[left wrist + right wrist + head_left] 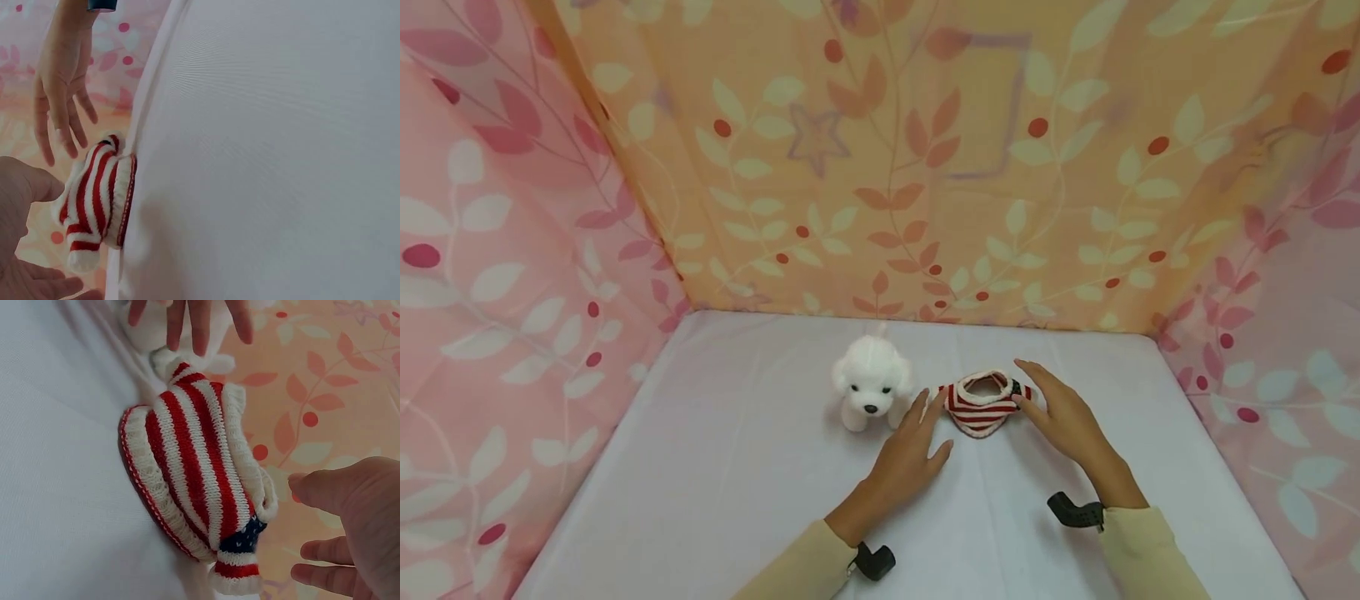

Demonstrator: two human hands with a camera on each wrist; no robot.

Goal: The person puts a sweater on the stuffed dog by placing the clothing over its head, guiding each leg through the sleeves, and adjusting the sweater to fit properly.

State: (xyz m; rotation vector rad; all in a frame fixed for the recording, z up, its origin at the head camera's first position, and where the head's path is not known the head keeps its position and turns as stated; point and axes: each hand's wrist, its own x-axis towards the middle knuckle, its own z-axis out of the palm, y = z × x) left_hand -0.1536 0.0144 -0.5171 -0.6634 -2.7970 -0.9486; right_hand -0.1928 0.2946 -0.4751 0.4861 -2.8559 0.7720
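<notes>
A small knitted sweater (pixel 981 414) with red and white stripes stands on the white table, its cream neck opening facing up. In the right wrist view the sweater (pixel 194 450) shows a navy patch with white flecks near one short sleeve. My left hand (pixel 907 450) is at its left side, fingers extended between it and a white plush dog (pixel 871 379). On the other side my right hand (pixel 1063 414) has its fingers spread and relaxed, the thumb close to the navy patch. Neither hand grips anything. The dog stands upright just left of the sweater, facing me.
The table (pixel 715 467) has a white cover. Behind it hangs an orange curtain (pixel 737 183) with leaf patterns, and pink leaf-patterned curtains (pixel 490 333) close off both sides. A black wrist mount (pixel 874 562) sits on my left wrist, and another mount (pixel 1075 510) on my right.
</notes>
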